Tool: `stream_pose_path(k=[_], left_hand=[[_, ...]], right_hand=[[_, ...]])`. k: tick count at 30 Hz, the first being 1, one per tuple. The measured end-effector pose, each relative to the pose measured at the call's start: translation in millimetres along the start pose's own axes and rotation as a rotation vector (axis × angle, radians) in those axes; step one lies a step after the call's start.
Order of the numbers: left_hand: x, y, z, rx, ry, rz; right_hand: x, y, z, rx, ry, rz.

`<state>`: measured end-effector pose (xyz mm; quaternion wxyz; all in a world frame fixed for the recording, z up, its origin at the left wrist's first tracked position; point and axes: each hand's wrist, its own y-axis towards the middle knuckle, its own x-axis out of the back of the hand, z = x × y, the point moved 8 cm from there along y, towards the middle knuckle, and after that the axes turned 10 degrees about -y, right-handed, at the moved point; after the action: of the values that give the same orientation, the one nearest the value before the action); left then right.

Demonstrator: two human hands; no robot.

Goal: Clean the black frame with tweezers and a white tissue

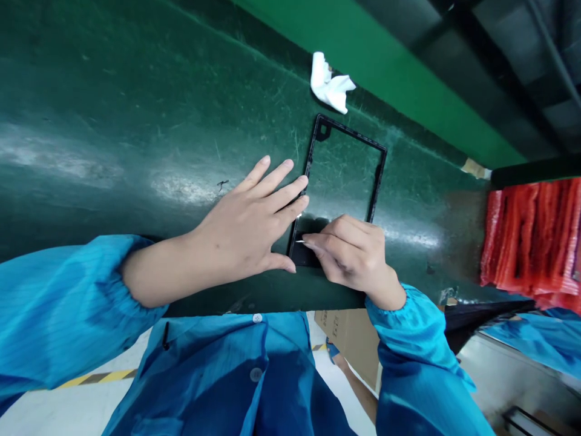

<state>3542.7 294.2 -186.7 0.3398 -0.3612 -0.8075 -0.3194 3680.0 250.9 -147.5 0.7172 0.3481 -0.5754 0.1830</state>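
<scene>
A thin black rectangular frame (381,175) lies flat on the green worktop, with a cutout piece at its far left corner and a dark panel across its near end. My left hand (254,224) is spread flat, its fingertips resting on the left side of the frame and its thumb by the near left corner. Over the near end of the frame, my right hand (351,251) is pinched around a small blade (300,241) with a pale, pointed tip. The blade's tip is close to the frame's left inner edge. The rest of the blade is hidden by my fingers.
Crumpled white tissue (330,85) lies beyond the frame. A stack of red plastic bags (531,239) sits to the right. A green ledge (336,36) runs along the back, and a cardboard box (351,339) stands below the bench edge.
</scene>
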Motion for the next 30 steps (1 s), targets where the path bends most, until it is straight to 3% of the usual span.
stream_pose_path(k=[13, 17, 21, 26, 30], left_hand=[[-0.4, 1, 1, 0.005, -0.036, 0.015], [0.0, 1, 0, 0.009, -0.023, 0.019], [0.0, 1, 1, 0.008, -0.043, 0.017], [1.1, 3, -1, -0.004, -0.025, 0.026], [14.9, 4, -6, -0.018, -0.079, -0.033]], right_hand=[[6, 2, -1, -0.01, 0.363, 0.022], [7, 3, -8, -0.031, 0.242, -0.03], [1, 2, -8, -0.028, 0.084, 0.004], [3, 3, -7, -0.035, 0.082, -0.024], [2, 1, -11, -0.034, 0.09, -0.096]])
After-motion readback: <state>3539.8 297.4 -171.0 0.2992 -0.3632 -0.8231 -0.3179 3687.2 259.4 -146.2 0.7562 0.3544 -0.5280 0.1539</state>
